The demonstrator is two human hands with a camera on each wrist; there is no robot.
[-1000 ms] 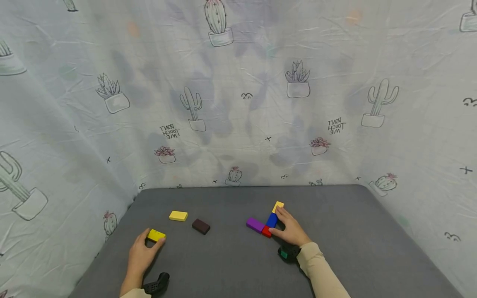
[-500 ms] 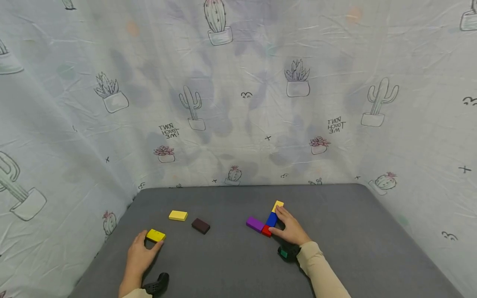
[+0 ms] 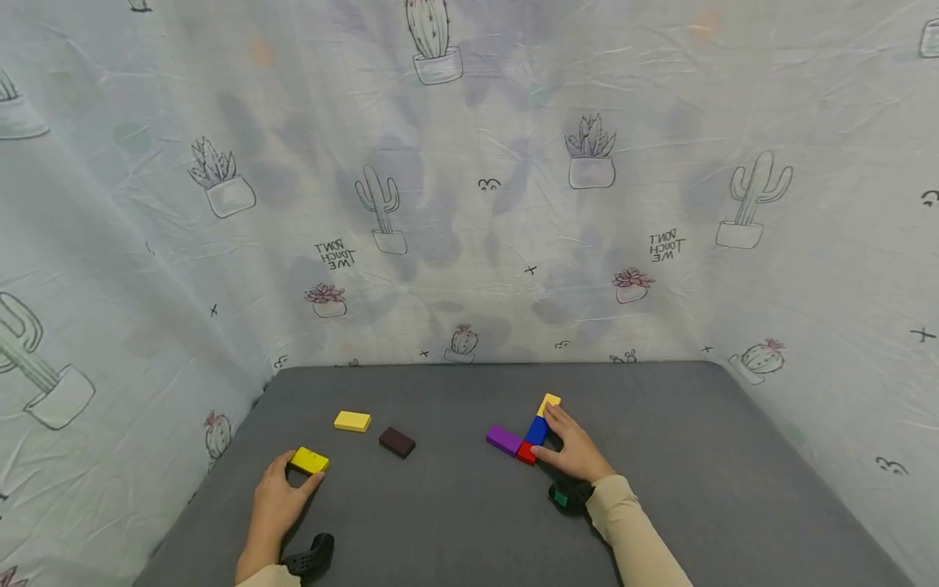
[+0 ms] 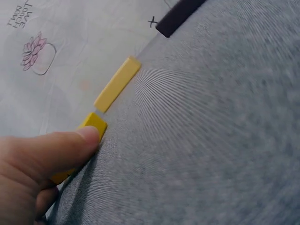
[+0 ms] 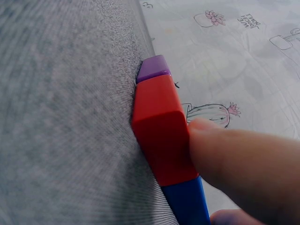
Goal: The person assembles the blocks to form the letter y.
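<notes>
My left hand (image 3: 275, 504) pinches a bright yellow block (image 3: 310, 461) between thumb and fingers on the table's left side. The left wrist view shows the thumb (image 4: 70, 147) against that block's side. Beyond it lie a paler yellow block (image 3: 353, 421) and a dark brown block (image 3: 397, 443). On the right, my right hand (image 3: 575, 452) touches a joined row of blocks. Its thumb (image 5: 225, 154) rests against the red block (image 5: 161, 136), and its fingertips reach the yellow block (image 3: 548, 403) at the far end. Between these sits a blue block (image 3: 537, 431). A purple block (image 3: 504, 440) angles off the red one.
The grey table (image 3: 455, 505) extends between and in front of the hands. Behind and beside it hangs a pale cloth (image 3: 469, 244) printed with cacti. Black devices sit by the left wrist (image 3: 311, 558) and the right wrist (image 3: 568, 496).
</notes>
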